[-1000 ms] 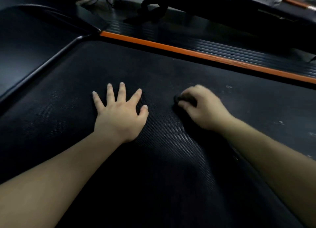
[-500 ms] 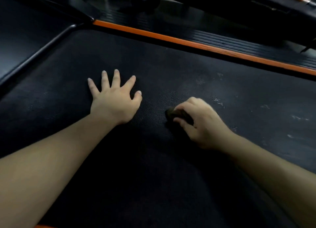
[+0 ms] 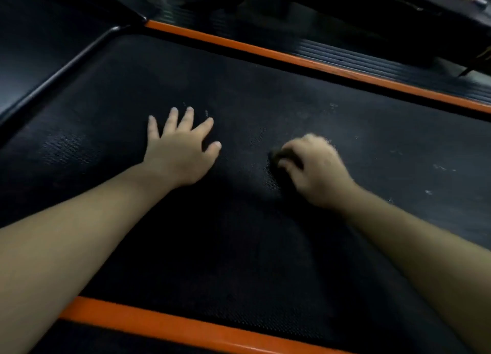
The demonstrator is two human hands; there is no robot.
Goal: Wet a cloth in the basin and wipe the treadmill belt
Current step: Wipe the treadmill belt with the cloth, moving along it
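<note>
The black textured treadmill belt (image 3: 265, 236) fills most of the head view. My left hand (image 3: 179, 151) lies flat on it with fingers spread, holding nothing. To its right, my right hand (image 3: 316, 171) is curled round a small dark cloth (image 3: 276, 157), pressing it onto the belt; only a dark edge of the cloth shows past the fingers, and the hand is motion-blurred. Pale specks and smears mark the belt to the right of that hand.
An orange side strip (image 3: 305, 60) borders the belt's far edge, with a ribbed black side rail (image 3: 372, 59) beyond it. A second orange strip (image 3: 170, 324) runs along the near edge. A dark raised cover (image 3: 39, 35) sits at the upper left.
My right hand has rubbed the cloth toward me and back away on the belt. The view has shifted down, bringing the near orange strip into sight. My left hand stays flat.
</note>
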